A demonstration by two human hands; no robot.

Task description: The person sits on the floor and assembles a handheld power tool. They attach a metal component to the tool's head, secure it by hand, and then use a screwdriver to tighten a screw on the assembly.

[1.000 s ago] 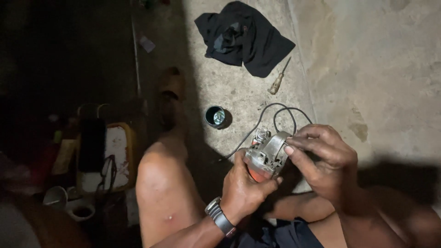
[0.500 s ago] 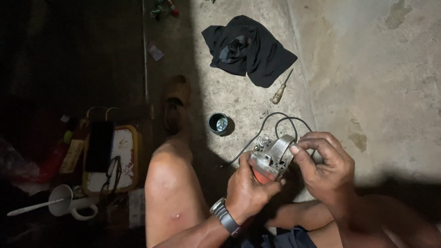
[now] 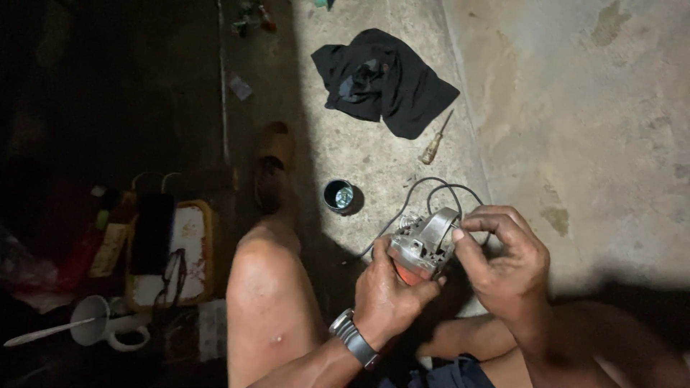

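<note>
Hands meet over a small grey metal motor housing (image 3: 424, 244) with an orange part underneath, held above the lap. The left hand (image 3: 384, 294) cups it from below, fingers closed around its body; the right hand (image 3: 503, 262) pinches its upper edge with thumb and forefinger. Black cables (image 3: 431, 192) loop away at 12 o'clock. A small round tin (image 3: 338, 195) sits at 10 o'clock, a screwdriver (image 3: 436, 140) at 12, with a black cloth (image 3: 384, 79) beyond it.

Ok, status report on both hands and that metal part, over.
Left hand grips grey metal tool body from below. Right hand pinches its top edge. Black cord trails behind; nothing in the way.
</note>
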